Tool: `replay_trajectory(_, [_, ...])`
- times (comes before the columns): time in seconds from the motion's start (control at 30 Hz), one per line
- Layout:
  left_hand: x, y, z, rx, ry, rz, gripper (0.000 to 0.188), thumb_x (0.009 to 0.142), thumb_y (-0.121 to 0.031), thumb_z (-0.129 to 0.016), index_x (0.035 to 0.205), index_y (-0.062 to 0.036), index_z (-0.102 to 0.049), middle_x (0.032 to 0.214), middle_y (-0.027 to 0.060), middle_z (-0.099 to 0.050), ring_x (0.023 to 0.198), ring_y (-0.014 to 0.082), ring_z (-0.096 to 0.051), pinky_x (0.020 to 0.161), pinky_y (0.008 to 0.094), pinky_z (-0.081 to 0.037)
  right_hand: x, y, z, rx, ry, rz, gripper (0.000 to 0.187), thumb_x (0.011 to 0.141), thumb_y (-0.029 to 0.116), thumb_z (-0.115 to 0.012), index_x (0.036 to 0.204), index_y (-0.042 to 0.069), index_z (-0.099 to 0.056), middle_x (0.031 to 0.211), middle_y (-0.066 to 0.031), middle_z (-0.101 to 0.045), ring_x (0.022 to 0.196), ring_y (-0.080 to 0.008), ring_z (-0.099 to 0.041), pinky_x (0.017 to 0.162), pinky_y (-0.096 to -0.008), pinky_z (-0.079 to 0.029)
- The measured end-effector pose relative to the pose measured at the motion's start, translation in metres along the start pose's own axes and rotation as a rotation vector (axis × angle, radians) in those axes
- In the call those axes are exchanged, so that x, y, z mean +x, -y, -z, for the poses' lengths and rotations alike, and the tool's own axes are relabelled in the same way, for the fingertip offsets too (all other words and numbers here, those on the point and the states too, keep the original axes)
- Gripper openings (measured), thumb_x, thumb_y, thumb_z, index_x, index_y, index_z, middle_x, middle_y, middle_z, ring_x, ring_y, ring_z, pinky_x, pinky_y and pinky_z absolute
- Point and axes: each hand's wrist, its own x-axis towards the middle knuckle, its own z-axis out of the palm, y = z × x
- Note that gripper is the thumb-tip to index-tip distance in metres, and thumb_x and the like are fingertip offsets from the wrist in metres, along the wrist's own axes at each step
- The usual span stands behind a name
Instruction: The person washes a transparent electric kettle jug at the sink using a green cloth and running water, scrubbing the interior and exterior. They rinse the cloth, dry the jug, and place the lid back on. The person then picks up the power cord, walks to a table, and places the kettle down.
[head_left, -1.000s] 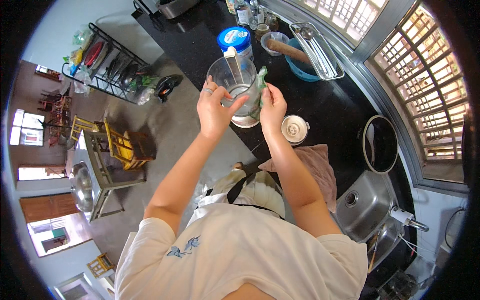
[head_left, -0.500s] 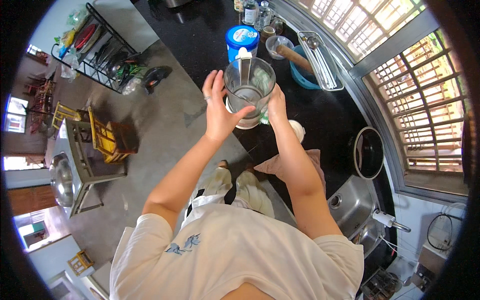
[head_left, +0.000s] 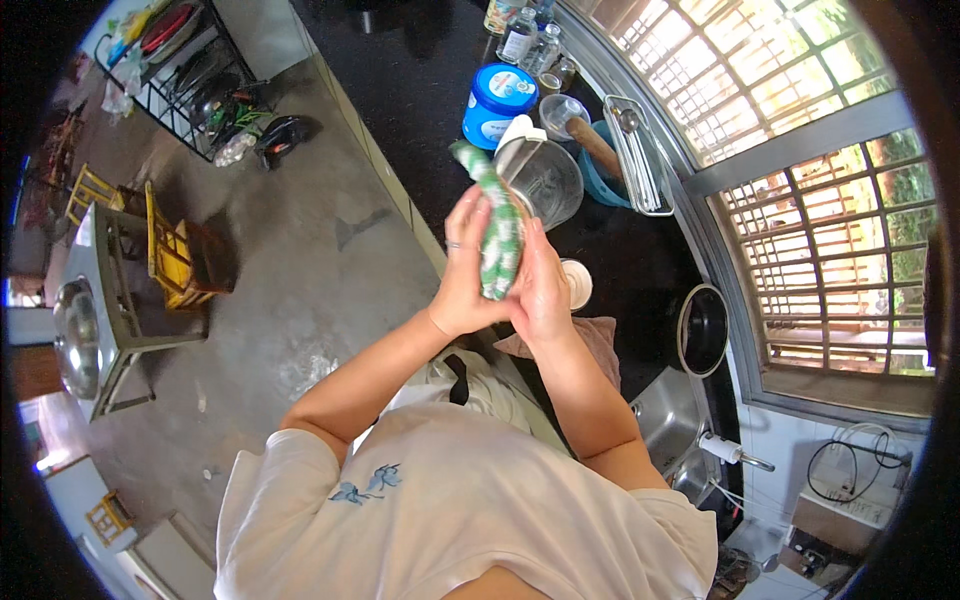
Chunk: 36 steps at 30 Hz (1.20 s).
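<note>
Your left hand (head_left: pixel 465 280) and right hand (head_left: pixel 543 285) press the cloth (head_left: pixel 503 245) between them, while the jug (head_left: pixel 557 190) stands just beyond on the counter (head_left: pixel 640 255), apparently so neither hand need steady it.

Bright daylight from window (head_left: pixel 825 270) (partly washed out), blurred green cloth (head_left: pixel 499 240), bent edges, 4 dark corners

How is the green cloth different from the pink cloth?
The green cloth has a green-and-white pattern, while the pink cloth looks plain.
The green cloth is held up between the left hand and right hand; the pink cloth lies on the dark counter.
The green cloth is bunched long and narrow; the pink cloth looks more spread out, though an arm hides part.
Both are cloths.
</note>
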Motion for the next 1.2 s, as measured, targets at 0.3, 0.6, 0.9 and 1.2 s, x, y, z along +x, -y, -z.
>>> replay_trajectory(0.3, [0.026,0.056,-0.020,-0.100,-0.397,0.408,0.045,0.098,-0.029,-0.040,0.131,0.0016,-0.040,0.121,0.0189,-0.048,0.120,0.0297,-0.042,0.107,0.0392,-0.024,0.062,-0.010,0.053,-1.627,-0.040,0.794,0.012,0.085,0.012,-0.057,0.082,0.004,-0.065,0.084,-0.0063,-0.064,0.088,-0.0273,-0.058,0.085,-0.0406,-0.041])
replay_trajectory(0.6, [0.003,0.119,-0.033,-0.149,-0.245,0.605,0.033,0.095,-0.025,-0.042,0.098,0.0036,-0.058,0.102,0.0227,-0.057,0.097,0.0400,-0.052,0.084,0.0435,-0.041,0.059,-0.014,0.053,-1.898,0.167,0.587,0.016,0.082,0.017,-0.060,0.070,0.009,-0.055,0.068,-0.0045,-0.057,0.066,-0.0241,-0.058,0.068,-0.0363,-0.046])
replay_trajectory(0.9, [0.000,0.091,-0.046,-0.272,-0.445,0.460,0.047,0.095,-0.030,-0.040,0.127,0.0048,-0.045,0.129,0.0248,-0.045,0.119,0.0414,-0.042,0.103,0.0450,-0.030,0.080,-0.054,0.006,-1.982,-0.254,0.334,0.021,0.091,0.023,-0.051,0.078,0.006,-0.052,0.077,-0.0109,-0.060,0.072,-0.0319,-0.060,0.062,-0.0413,-0.046])
replay_trajectory(1.2, [-0.035,0.122,-0.037,0.195,-0.305,0.489,0.038,0.092,-0.023,-0.046,0.121,0.0021,-0.049,0.120,0.0218,-0.051,0.117,0.0405,-0.045,0.108,0.0489,-0.026,0.088,0.015,0.037,-1.854,0.599,0.386,0.031,0.083,0.016,-0.065,0.112,0.004,-0.060,0.103,-0.0133,-0.064,0.098,-0.0311,-0.060,0.084,-0.0376,-0.047])
